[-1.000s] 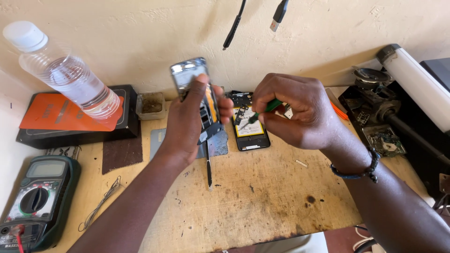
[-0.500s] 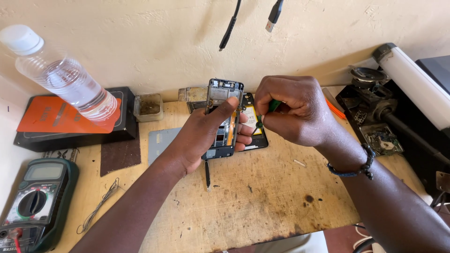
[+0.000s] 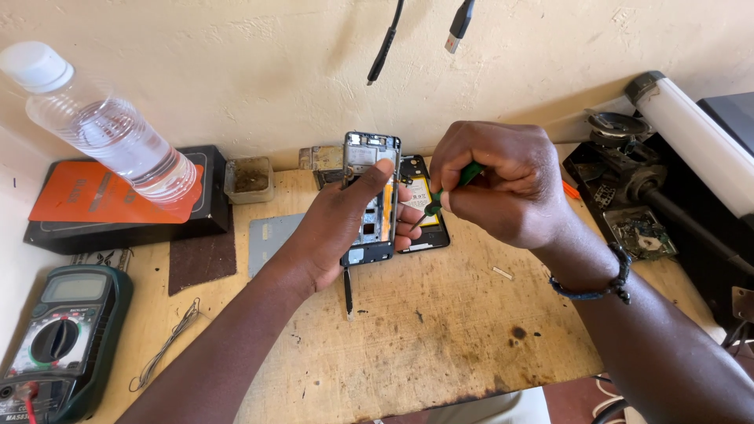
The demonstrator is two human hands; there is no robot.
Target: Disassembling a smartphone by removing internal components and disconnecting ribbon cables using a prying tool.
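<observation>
Left hand (image 3: pixel 338 228) grasps opened black phone frame (image 3: pixel 371 196) near worktop's back edge: light, fragile, hold by rims. Right hand (image 3: pixel 495 184) clenched round green-handled screwdriver (image 3: pixel 440 192).

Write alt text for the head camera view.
The left hand holds an opened phone frame upright over a wooden bench while the right hand points a green screwdriver at it. A multimeter and water bottle sit at left.

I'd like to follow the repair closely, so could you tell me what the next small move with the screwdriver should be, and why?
Probably bring the screwdriver tip down the last bit onto the phone frame. The left hand holds the frame upright and steady, and the right hand has the tip poised at its right edge, seemingly just short of it.
</observation>
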